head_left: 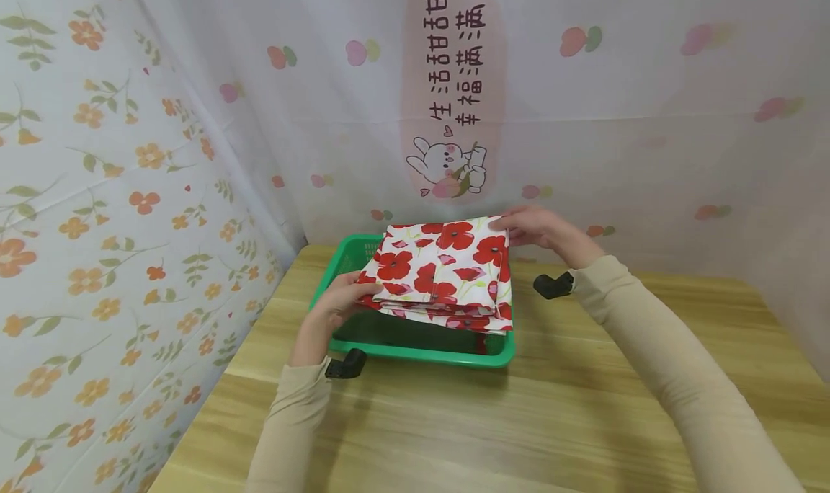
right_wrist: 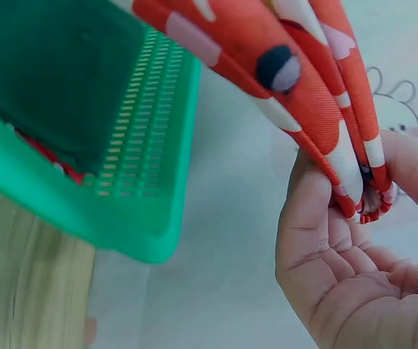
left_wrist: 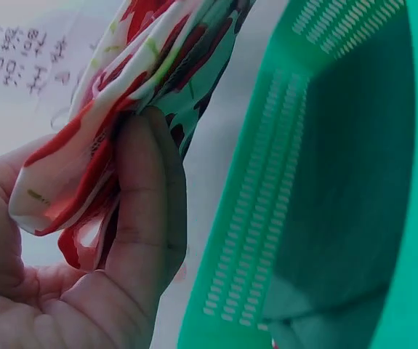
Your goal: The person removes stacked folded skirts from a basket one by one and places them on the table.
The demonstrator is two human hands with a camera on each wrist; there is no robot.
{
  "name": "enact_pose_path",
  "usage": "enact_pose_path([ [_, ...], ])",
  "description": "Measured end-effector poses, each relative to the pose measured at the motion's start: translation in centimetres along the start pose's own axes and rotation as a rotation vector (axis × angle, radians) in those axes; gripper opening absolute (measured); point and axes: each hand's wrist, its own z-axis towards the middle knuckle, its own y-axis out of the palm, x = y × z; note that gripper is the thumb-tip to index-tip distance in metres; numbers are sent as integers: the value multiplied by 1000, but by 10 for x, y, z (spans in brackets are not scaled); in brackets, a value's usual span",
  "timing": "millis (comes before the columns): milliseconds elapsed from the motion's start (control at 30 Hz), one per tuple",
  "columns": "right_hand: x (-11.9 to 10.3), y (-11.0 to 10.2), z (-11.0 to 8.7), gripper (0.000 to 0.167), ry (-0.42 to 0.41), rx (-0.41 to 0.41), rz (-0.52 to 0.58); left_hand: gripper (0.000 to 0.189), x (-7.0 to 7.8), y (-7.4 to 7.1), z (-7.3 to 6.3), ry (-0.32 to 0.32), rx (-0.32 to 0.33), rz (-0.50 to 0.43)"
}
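A folded cloth [head_left: 447, 262], white with red poppies, is held over the green plastic basket [head_left: 415, 352]. My left hand [head_left: 337, 298] pinches its near left corner, thumb on top and fingers beneath. At the far right corner my right hand [head_left: 534, 226] grips the folded layers. The left wrist view shows several layers of the cloth [left_wrist: 85, 174] bunched between thumb and fingers. Likewise in the right wrist view, thumb and fingers of the right hand [right_wrist: 361, 269] pinch the stacked folds. Dark green fabric [right_wrist: 56, 80] lies inside the basket, with a bit of red [right_wrist: 49, 156] at its edge.
The basket stands on a wooden table [head_left: 441, 421] near its back left. Behind hangs a white curtain [head_left: 622, 154] with a rabbit print, and a flowered curtain [head_left: 97, 226] runs along the left. Black wrist mounts [head_left: 553, 285] stick out near both hands.
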Motion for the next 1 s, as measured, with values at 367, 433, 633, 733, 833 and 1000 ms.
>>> enact_pose_path([
  [367, 14, -33, -35, 58, 2, 25, 18, 47, 7, 34, 1, 41, -38, -35],
  [433, 18, -39, -41, 58, 5, 29, 31, 46, 8, 42, 1, 44, -40, -36],
  [633, 30, -55, -56, 59, -3, 42, 27, 45, 5, 64, 2, 64, -63, -29],
  [733, 37, -64, -63, 59, -2, 56, 18, 43, 3, 74, 4, 76, -82, -29],
  [833, 42, -72, -72, 60, 3, 70, 3, 40, 2, 86, 7, 87, -100, -39],
  [1000, 52, -85, -86, 60, 15, 93, 9, 39, 4, 105, 12, 91, -123, -35],
])
